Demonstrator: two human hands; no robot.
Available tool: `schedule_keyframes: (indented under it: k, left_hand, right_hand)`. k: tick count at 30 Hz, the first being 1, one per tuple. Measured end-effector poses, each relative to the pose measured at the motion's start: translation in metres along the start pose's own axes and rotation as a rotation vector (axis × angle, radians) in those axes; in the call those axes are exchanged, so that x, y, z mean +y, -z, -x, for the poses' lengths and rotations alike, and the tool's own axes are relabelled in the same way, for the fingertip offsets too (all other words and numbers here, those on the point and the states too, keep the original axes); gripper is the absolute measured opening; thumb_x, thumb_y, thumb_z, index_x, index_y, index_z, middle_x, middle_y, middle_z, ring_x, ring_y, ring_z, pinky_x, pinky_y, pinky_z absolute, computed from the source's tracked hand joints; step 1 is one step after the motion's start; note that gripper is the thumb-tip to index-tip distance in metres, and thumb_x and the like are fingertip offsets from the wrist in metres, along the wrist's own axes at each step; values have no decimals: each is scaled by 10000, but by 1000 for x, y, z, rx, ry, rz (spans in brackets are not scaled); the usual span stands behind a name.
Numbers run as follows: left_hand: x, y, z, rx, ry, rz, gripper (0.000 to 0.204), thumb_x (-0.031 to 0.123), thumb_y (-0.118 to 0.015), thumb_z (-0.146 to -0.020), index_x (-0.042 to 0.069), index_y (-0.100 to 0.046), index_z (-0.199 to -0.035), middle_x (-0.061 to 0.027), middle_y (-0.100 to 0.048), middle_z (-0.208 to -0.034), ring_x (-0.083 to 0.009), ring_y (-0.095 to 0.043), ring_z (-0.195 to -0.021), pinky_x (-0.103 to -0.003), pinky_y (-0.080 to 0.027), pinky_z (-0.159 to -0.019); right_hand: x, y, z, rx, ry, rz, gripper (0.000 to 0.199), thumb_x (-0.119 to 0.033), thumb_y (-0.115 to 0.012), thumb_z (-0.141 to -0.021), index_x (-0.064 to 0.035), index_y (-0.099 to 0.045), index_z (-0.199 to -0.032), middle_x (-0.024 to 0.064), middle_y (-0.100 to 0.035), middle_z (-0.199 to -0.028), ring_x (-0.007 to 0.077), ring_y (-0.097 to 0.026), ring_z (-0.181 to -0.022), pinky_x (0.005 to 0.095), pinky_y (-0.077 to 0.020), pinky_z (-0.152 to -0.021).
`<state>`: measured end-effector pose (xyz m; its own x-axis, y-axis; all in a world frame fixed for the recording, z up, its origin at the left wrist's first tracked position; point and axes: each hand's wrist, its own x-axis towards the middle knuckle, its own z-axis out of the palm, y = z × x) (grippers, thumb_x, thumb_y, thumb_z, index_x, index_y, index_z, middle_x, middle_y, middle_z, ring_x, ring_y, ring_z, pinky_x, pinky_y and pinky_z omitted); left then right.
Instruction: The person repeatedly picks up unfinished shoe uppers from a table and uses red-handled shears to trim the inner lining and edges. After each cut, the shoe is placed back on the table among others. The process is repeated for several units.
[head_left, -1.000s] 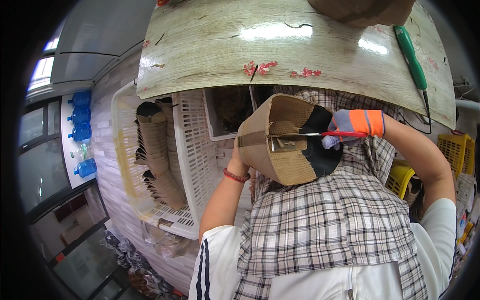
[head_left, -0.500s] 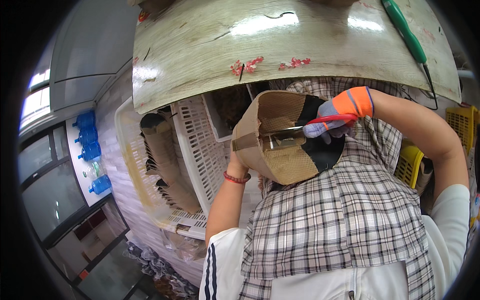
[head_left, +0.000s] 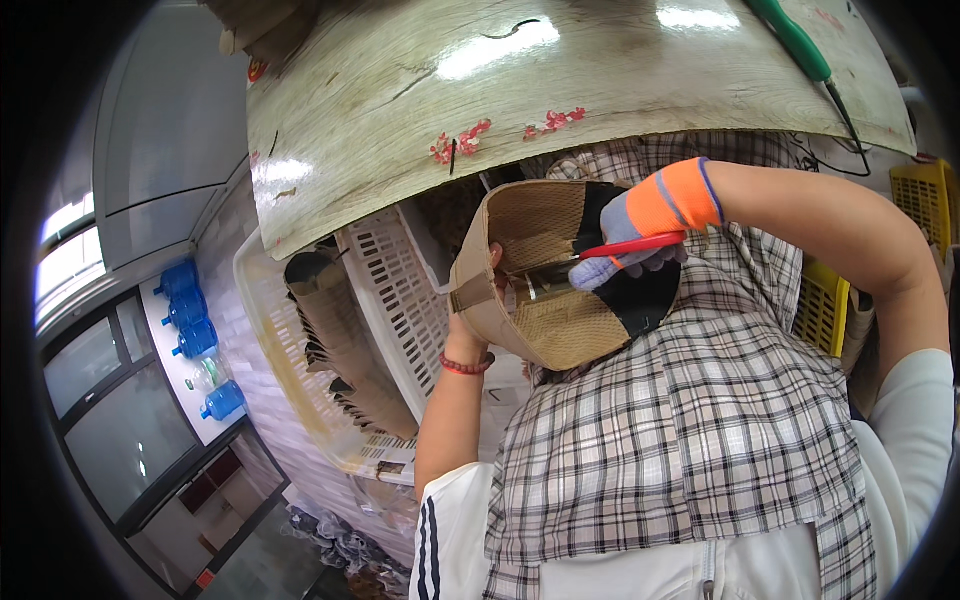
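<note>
Holding a curved brown cardboard piece (head_left: pixel 540 275) up over the lap, the left hand (head_left: pixel 462 322) grips it from below at its left edge; the fingers are hidden behind the card, so how they lie cannot be told, though a red bead bracelet (head_left: pixel 466 366) shows at the wrist. The right hand (head_left: pixel 640 235), in a grey glove with an orange cuff, has its fingers curled tight around a red-handled tool (head_left: pixel 600 252) whose metal tip lies against the inside of the cardboard piece. This sits just in front of a checked apron (head_left: pixel 680 440), below the near edge of a wood-grain table (head_left: pixel 560 90). To the left, a white plastic crate (head_left: pixel 400 300) holds stacked brown cardboard forms (head_left: pixel 345 340). A green screwdriver (head_left: pixel 800 45) lies on the table at far right, and yellow crates (head_left: pixel 920 195) stand at the right.
</note>
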<state>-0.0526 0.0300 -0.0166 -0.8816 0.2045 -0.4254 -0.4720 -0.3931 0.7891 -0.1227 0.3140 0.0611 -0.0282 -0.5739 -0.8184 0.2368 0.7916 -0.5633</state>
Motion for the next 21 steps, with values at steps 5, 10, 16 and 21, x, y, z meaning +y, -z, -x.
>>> schedule_keyframes:
  k: [5,10,16,21]
  left_hand:
    - [7,-9,1,-11,44,86,467,78,-661,-947,36,-523,-1391,-115,-613,-1352,-269,-586,-1241,-452,-449,-1075]
    - [14,-11,3,-69,95,93,450,78,-656,-953,35,-529,-1382,-115,-603,-1367,-266,-572,-1258,-449,-427,-1106]
    - [-4,-6,-2,-58,-51,130,443,92,-656,-960,37,-531,-1382,-121,-594,-1373,-275,-558,-1272,-465,-431,-1111]
    - [-20,-2,-11,-91,15,244,474,44,-676,-941,54,-528,-1390,-76,-581,-1367,-217,-545,-1257,-389,-454,-1076]
  right_hand:
    - [-8,-1,2,6,9,-32,524,-513,-577,-918,-35,-655,-717,73,-587,-607,191,-564,-477,347,-548,-502]
    - [-25,-24,21,232,-41,35,729,-758,-629,-811,-38,-658,-701,65,-573,-565,213,-588,-506,358,-505,-503]
    - [24,-50,42,473,13,432,772,-779,-663,-739,-34,-731,-928,139,-716,-808,315,-701,-819,412,-542,-732]
    - [75,-63,38,1165,284,625,429,-411,-820,-724,-92,-704,-986,106,-701,-891,302,-673,-882,403,-511,-790]
